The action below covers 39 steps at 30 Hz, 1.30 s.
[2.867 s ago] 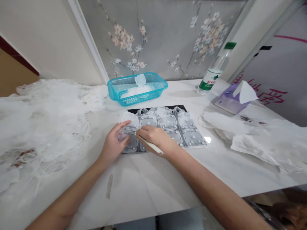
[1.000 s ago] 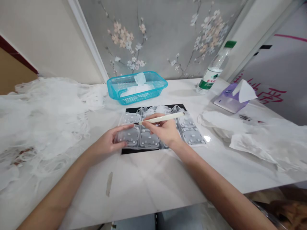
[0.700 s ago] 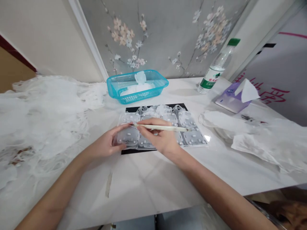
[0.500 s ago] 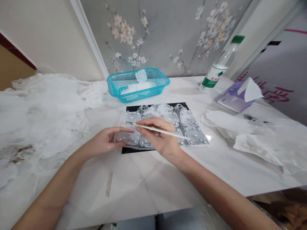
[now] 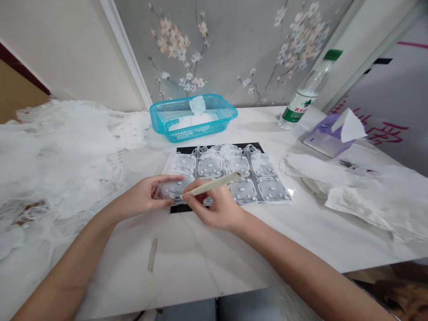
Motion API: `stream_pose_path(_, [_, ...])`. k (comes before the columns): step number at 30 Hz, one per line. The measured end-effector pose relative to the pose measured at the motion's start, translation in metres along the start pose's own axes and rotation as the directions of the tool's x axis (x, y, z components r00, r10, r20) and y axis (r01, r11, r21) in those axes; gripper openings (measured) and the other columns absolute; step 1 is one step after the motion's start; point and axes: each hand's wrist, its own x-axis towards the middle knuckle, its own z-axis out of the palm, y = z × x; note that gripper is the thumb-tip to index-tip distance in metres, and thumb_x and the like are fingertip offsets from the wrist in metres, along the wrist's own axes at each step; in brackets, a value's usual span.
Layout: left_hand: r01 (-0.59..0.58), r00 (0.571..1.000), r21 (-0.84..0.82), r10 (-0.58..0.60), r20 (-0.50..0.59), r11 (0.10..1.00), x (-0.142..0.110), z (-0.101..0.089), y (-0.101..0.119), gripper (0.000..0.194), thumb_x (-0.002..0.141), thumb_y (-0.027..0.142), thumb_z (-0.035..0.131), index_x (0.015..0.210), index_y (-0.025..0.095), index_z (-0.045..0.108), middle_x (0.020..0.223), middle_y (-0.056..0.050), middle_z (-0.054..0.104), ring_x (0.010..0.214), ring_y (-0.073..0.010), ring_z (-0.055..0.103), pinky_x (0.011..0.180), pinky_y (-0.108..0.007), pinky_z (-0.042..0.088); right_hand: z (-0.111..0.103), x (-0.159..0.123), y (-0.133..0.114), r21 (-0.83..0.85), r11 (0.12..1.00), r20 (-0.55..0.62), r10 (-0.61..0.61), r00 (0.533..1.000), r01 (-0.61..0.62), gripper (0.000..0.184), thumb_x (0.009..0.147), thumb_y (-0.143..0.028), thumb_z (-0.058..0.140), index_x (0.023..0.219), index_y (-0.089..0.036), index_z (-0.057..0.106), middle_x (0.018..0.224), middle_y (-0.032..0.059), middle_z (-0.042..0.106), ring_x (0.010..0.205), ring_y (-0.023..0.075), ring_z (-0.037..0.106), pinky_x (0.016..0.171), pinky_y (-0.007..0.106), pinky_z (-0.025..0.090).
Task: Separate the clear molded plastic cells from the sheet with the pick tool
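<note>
A translucent moulded sheet [image 5: 242, 187] with several rounded, knobbed panels lies on a black board [image 5: 252, 146]. My left hand [image 5: 147, 194] rests at the sheet's left end, its thumb and forefinger spread apart and touching it; the other fingers are tucked out of sight. In a pinch, my right hand [image 5: 214, 205] grips a slim pale-handled tool [image 5: 214, 183]. Its tip points down at the sheet's lower left panel, close to my left thumb. The exact kind of tip is too small to tell.
Behind the board stands a blue plastic basket [image 5: 194, 133] with white pieces inside. A heap of stringy white material [image 5: 67, 151] covers the left side. To the right are a water bottle [image 5: 297, 104], a tissue pack [image 5: 326, 136] and crumpled white sheeting [image 5: 361, 196].
My right hand has moved toward me and slightly left, bringing the tool's tip from the upper left panel to the lower left one. The handle now tilts up. My left hand has barely shifted.
</note>
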Motion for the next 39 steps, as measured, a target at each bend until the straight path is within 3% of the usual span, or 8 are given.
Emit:
stream_pose_path(3, [0.059, 0.987, -0.009, -0.057, 0.153, 0.998, -0.001, 0.000, 0.002, 0.060, 0.069, 0.034, 0.066, 0.126, 0.022, 0.054, 0.080, -0.003, 0.069, 0.068, -0.0186, 0.063, 0.058, -0.027, 0.052, 0.003, -0.001, 0.003, -0.053, 0.998, 0.071, -0.013, 0.997, 0.017, 0.014, 0.084, -0.020, 0.047, 0.077, -0.016, 0.058, 0.077, 0.0042, 0.062, 0.056, 0.0080, 0.053, 0.050, 0.019, 0.042])
stream_pose_path(5, [0.056, 0.984, -0.021, -0.052, 0.168, 0.998, -0.001, 0.000, 0.002, 0.061, 0.070, 0.033, 0.065, 0.128, 0.021, 0.051, 0.082, -0.004, 0.068, 0.066, -0.0172, 0.062, 0.057, -0.027, 0.051, 0.003, -0.001, 0.004, -0.062, 0.998, 0.076, -0.025, 0.997, 0.030, 0.014, 0.085, -0.020, 0.046, 0.078, -0.015, 0.058, 0.078, 0.0050, 0.063, 0.059, 0.0092, 0.055, 0.051, 0.020, 0.043])
stream_pose_path(14, [0.048, 0.982, -0.039, -0.040, 0.184, 0.998, -0.003, 0.002, 0.000, 0.062, 0.072, 0.026, 0.062, 0.131, 0.023, 0.046, 0.093, -0.006, 0.065, 0.061, -0.0116, 0.056, 0.055, -0.023, 0.049, 0.003, -0.001, 0.006, -0.130, 0.987, 0.097, -0.078, 0.992, 0.090, 0.012, 0.086, -0.018, 0.045, 0.081, -0.016, 0.055, 0.077, 0.0027, 0.061, 0.060, 0.0086, 0.053, 0.056, 0.020, 0.042])
stream_pose_path(20, [0.051, 0.982, -0.021, -0.047, 0.185, 0.998, -0.002, 0.005, 0.005, 0.062, 0.070, 0.025, 0.061, 0.131, 0.021, 0.047, 0.083, -0.003, 0.064, 0.054, -0.0102, 0.051, 0.050, -0.021, 0.044, 0.003, -0.002, 0.005, -0.214, 0.969, 0.129, -0.094, 0.987, 0.120, 0.014, 0.087, -0.017, 0.042, 0.081, -0.015, 0.055, 0.076, 0.0021, 0.061, 0.061, 0.0081, 0.053, 0.058, 0.019, 0.040])
stream_pose_path(26, [-0.019, 0.988, 0.051, 0.011, 0.156, 0.999, -0.005, 0.009, 0.008, 0.057, 0.073, 0.029, 0.059, 0.129, 0.023, 0.049, 0.085, -0.003, 0.063, 0.056, -0.0100, 0.049, 0.052, -0.021, 0.045, 0.007, -0.004, 0.003, -0.438, 0.893, 0.230, -0.005, 0.973, 0.108, 0.014, 0.089, -0.019, 0.041, 0.087, -0.017, 0.055, 0.082, 0.0040, 0.063, 0.071, 0.0123, 0.057, 0.061, 0.022, 0.039])
stream_pose_path(31, [-0.040, 0.988, 0.076, 0.028, 0.149, 0.996, -0.007, 0.010, 0.012, 0.055, 0.074, 0.031, 0.058, 0.128, 0.024, 0.051, 0.094, -0.004, 0.063, 0.055, -0.0093, 0.047, 0.050, -0.021, 0.043, 0.011, -0.001, 0.000, -0.592, 0.794, 0.340, 0.093, 0.936, 0.136, 0.014, 0.088, -0.018, 0.041, 0.091, -0.016, 0.055, 0.085, 0.0056, 0.064, 0.073, 0.0151, 0.059, 0.054, 0.023, 0.033])
stream_pose_path(34, [-0.024, 0.990, 0.071, 0.014, 0.142, 0.997, -0.007, 0.008, 0.014, 0.056, 0.073, 0.031, 0.059, 0.128, 0.024, 0.051, 0.096, -0.005, 0.063, 0.055, -0.0098, 0.048, 0.051, -0.021, 0.043, 0.007, 0.000, -0.002, -0.576, 0.804, 0.352, 0.081, 0.932, 0.148, 0.014, 0.087, -0.017, 0.042, 0.092, -0.015, 0.055, 0.085, 0.0058, 0.064, 0.075, 0.0157, 0.059, 0.055, 0.023, 0.035])
stream_pose_path(39, [-0.004, 0.991, 0.063, -0.004, 0.130, 0.998, -0.005, 0.003, 0.010, 0.059, 0.072, 0.028, 0.061, 0.129, 0.026, 0.049, 0.097, -0.004, 0.063, 0.059, -0.0108, 0.049, 0.054, -0.022, 0.046, -0.003, 0.001, -0.003, -0.414, 0.897, 0.255, -0.049, 0.966, 0.155, 0.014, 0.087, -0.015, 0.042, 0.088, -0.017, 0.056, 0.085, 0.0041, 0.064, 0.074, 0.0127, 0.059, 0.063, 0.022, 0.040])
